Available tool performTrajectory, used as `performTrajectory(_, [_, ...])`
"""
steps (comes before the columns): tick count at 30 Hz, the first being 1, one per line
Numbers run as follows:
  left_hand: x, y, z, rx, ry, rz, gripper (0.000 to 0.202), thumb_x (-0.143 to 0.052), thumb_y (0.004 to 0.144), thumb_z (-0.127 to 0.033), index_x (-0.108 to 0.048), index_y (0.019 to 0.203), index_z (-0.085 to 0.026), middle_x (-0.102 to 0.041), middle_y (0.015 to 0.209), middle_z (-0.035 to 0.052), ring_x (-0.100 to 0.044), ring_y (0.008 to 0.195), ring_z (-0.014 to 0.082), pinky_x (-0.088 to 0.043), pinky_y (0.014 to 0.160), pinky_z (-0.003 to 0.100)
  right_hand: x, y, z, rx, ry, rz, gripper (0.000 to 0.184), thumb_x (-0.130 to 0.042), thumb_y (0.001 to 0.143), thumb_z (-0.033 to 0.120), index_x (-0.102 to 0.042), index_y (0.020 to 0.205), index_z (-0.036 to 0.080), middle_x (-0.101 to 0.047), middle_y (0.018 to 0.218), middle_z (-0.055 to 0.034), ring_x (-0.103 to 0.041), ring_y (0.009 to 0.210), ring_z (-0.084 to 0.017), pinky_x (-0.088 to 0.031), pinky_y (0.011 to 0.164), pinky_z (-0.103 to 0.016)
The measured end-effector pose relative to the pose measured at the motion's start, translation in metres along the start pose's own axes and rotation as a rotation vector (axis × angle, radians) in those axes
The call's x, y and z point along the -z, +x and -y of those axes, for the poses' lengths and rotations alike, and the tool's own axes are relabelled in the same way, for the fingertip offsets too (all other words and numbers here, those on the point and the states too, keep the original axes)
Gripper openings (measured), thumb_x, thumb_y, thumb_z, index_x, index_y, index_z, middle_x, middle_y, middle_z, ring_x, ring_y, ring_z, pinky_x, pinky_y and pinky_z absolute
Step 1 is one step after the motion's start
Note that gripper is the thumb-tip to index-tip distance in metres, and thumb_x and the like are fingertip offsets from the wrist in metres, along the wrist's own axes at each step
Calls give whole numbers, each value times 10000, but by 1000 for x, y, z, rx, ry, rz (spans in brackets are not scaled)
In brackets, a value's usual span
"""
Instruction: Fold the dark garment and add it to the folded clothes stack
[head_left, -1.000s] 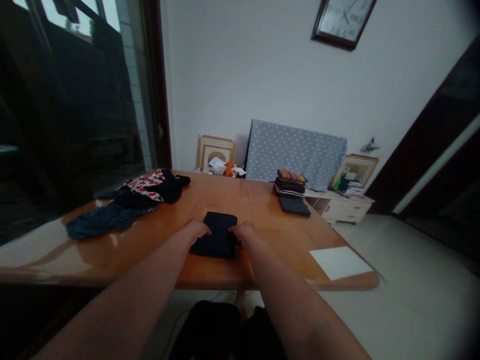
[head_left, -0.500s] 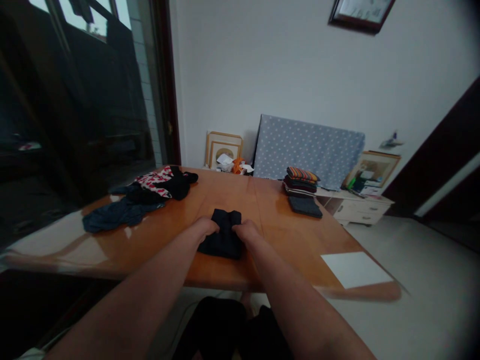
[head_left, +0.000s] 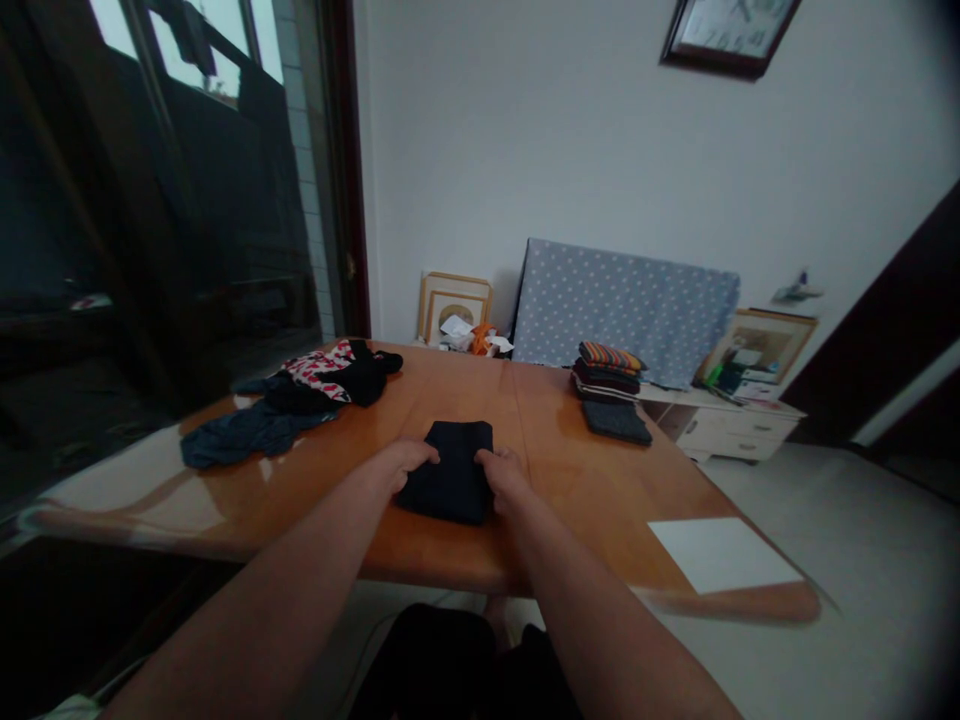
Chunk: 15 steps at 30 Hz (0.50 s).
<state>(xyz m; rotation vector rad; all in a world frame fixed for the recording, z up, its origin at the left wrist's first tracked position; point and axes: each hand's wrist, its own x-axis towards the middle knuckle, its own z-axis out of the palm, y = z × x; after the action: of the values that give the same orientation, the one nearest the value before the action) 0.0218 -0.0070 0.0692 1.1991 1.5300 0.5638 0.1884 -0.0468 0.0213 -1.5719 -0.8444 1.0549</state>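
Note:
A small folded black cloth (head_left: 451,472) lies flat on the wooden table (head_left: 525,540) straight ahead of me. My left hand (head_left: 403,463) rests on its left edge with the fingers laid over the fabric. My right hand (head_left: 504,474) presses on its right edge in the same way. Both hands touch the cloth from the sides, and the cloth sits square between them.
A heap of loose clothes (head_left: 289,405), dark blue, black and red-patterned, lies at the table's far left. A stack of folded clothes (head_left: 609,370) and one folded dark piece (head_left: 616,421) sit at the far right. A white sheet (head_left: 721,553) lies near the right front edge.
Half a second ago the hands pinched the cloth together so it bunched up in the middle. Now they have spread apart and the cloth lies flat and square.

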Motion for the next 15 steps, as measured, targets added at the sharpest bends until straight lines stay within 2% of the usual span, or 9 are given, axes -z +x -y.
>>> performTrajectory(4, [1,-3,-7,51,-266,172,126,-661,685,-174,-659,811,-185,-747,740,91,-724,703,264,-594,652,367,11,0,0,-75,139,9,150,-600,782,287,-484,867,245,-636,757,-23,-624,697,-187,-486,558,-266])
performTrajectory(7, [-11,1,-11,-7,-445,289,222,-640,653,-142,-653,868,-197,-749,761,55,-712,681,232,-590,669,357,28,6,3,-101,212,11,151,-601,781,284,-500,884,238,-647,757,-22,-626,683,-189,-499,577,-279])
performTrajectory(11, [-45,9,-25,-96,-490,402,290,-656,612,-147,-651,899,-187,-753,800,61,-704,676,218,-576,676,348,63,21,7,-103,317,18,140,-608,780,285,-532,881,225,-657,752,-19,-631,667,-191,-508,599,-293])
performTrajectory(15, [-89,20,-50,-135,-524,474,321,-671,591,-160,-649,911,-173,-742,795,71,-699,672,216,-566,696,352,112,46,9,-54,386,-22,178,-655,750,281,-570,887,206,-672,777,-21,-637,694,-191,-505,615,-286])
